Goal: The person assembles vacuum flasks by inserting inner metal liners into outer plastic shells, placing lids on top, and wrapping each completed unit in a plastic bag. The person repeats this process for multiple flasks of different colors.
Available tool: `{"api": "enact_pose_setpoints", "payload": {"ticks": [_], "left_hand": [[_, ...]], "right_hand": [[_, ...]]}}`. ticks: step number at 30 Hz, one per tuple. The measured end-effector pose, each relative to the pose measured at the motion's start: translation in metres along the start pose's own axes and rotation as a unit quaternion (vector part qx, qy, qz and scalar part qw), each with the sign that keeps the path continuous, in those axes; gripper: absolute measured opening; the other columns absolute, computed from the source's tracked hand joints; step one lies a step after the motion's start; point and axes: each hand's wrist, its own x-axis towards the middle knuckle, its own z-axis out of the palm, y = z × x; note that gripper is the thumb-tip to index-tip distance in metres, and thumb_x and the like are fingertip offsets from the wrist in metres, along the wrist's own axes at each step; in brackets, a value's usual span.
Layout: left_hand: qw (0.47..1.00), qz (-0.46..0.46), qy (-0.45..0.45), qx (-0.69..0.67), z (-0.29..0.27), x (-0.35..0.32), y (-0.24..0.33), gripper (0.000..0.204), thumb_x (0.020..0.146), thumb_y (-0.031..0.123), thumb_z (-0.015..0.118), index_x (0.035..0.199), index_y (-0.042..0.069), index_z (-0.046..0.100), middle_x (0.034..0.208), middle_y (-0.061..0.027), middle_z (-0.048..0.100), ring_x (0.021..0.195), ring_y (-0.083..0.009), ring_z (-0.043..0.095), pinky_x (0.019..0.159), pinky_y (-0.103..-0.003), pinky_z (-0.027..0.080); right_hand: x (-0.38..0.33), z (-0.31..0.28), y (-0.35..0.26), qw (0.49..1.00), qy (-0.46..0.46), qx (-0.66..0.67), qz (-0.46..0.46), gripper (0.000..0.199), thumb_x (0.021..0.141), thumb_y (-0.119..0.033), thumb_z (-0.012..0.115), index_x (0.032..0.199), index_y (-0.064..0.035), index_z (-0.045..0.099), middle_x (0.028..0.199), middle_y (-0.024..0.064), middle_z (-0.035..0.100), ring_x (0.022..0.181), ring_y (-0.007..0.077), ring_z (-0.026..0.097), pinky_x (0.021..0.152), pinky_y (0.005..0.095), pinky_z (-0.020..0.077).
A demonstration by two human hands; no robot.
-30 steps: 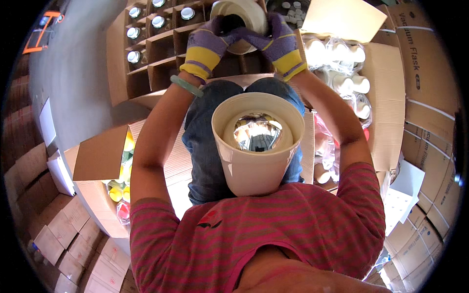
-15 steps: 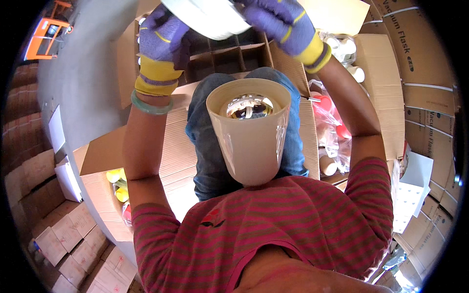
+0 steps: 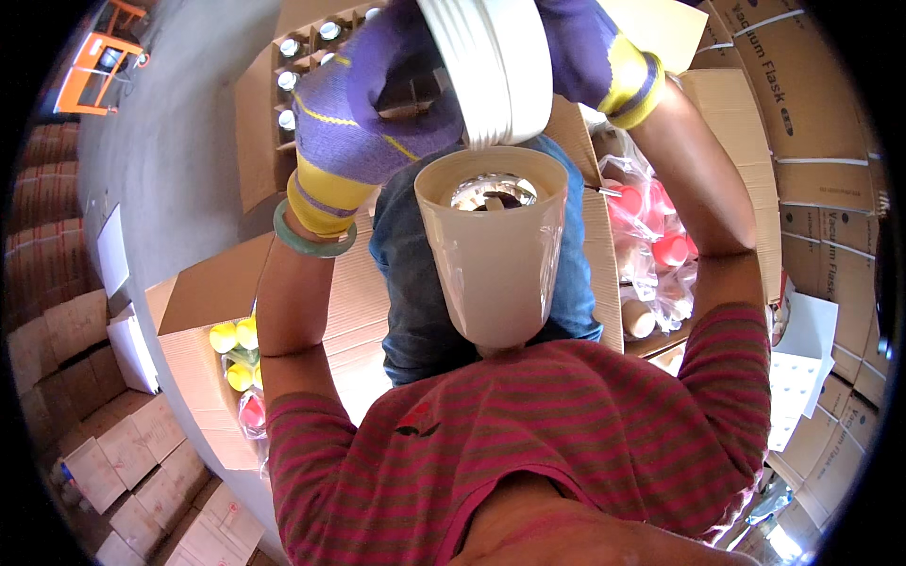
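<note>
nearer and further right than before, the white threaded collar is clamped in the left hand; the right hand meets it, grip hidden. on the lap, the cream shell already holds its silvery liner, collar off.

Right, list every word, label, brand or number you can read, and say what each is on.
Wording isn't copied out here, only where it stands.
Brown carton stack, right: large dark print, legible on the upper carton; some lower print is too small.
Pale cartons, lower left: small red marks, too small to read.
White ribbed piece: no print visible.
Cream container: no print visible.
</note>
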Motion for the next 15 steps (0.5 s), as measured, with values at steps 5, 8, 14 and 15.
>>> {"api": "enact_pose_setpoints", "payload": {"ticks": [5,8,14,15], "left_hand": [[0.893,-0.236,0.068,-0.377,-0.004,-0.002,-0.012,0.046,0.071,0.010,0.081,0.113,0.004,0.062,0.105,-0.0058,0.069,0.094,-0.0190,0.067,0.085,-0.031,0.052],[0.998,-0.043,-0.021,0.030,-0.006,0.008,0.011,0.051,0.069,0.011,0.083,0.115,0.003,0.061,0.107,-0.0086,0.068,0.093,-0.0196,0.067,0.086,-0.032,0.052],[0.883,-0.248,-0.048,-0.395,-0.005,0.027,0.021,0.054,0.077,0.010,0.077,0.126,0.001,0.054,0.114,-0.0090,0.066,0.101,-0.0179,0.064,0.088,-0.031,0.054],[0.863,-0.285,0.005,-0.417,-0.003,0.018,0.019,0.057,0.075,0.012,0.079,0.126,0.001,0.055,0.112,-0.0081,0.066,0.100,-0.0176,0.065,0.086,-0.031,0.054]], "right_hand": [[-0.004,-0.008,0.021,0.805,0.008,-0.491,-0.333,0.113,0.071,-0.045,0.079,0.150,0.0005,0.012,0.147,0.0196,0.031,0.132,0.0289,0.039,0.105,0.0380,0.0378],[-0.003,-0.004,-0.002,0.988,-0.072,-0.110,-0.087,0.073,0.091,-0.045,0.057,0.142,0.0006,0.033,0.138,0.0163,0.044,0.124,0.0239,0.048,0.101,0.0312,0.0422],[-0.001,-0.004,0.010,0.991,0.001,-0.127,-0.049,0.070,0.093,-0.040,0.056,0.144,-0.0013,0.026,0.135,0.0141,0.048,0.117,0.0218,0.053,0.099,0.0333,0.0438],[-0.023,0.007,-0.002,0.962,-0.086,-0.222,-0.130,0.089,0.088,-0.034,0.067,0.150,-0.0033,0.011,0.142,0.0146,0.041,0.124,0.0244,0.047,0.104,0.0361,0.0391]]}}
